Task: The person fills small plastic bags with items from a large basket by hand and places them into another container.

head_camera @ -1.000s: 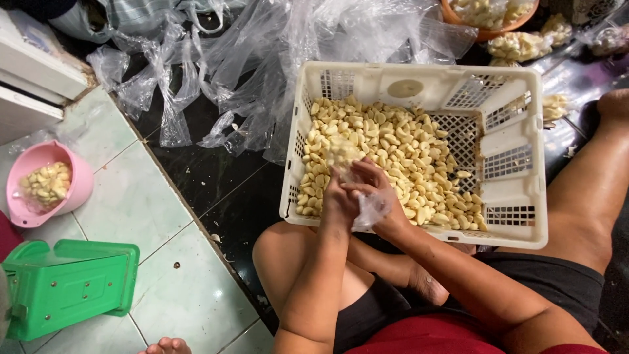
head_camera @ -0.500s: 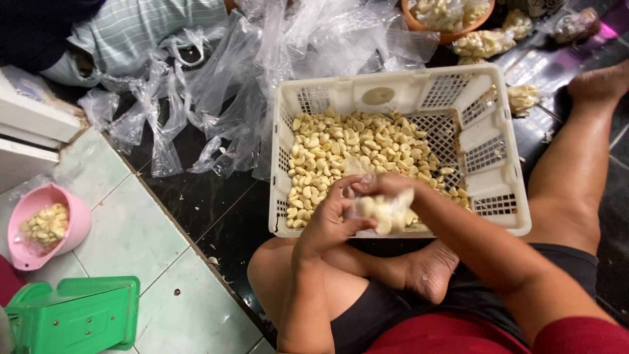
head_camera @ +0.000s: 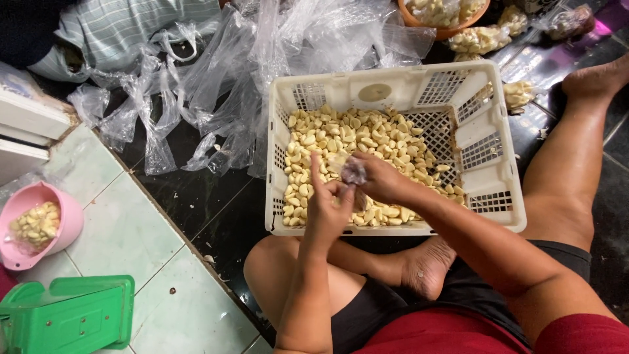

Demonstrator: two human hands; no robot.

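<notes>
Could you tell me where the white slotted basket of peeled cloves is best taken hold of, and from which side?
Probably by the solid top rim of the white basket, with one grip on each short side, coming from above. The rim is unperforated and bare there, while both hands work over the near edge.

head cam | looks steeply down | close over basket (head_camera: 393, 88) | probably seated wearer

The person wears a red short-sleeved top (head_camera: 458, 331) at the lower right of the frame and black shorts (head_camera: 472, 288); forearms, legs and feet are bare.
</notes>
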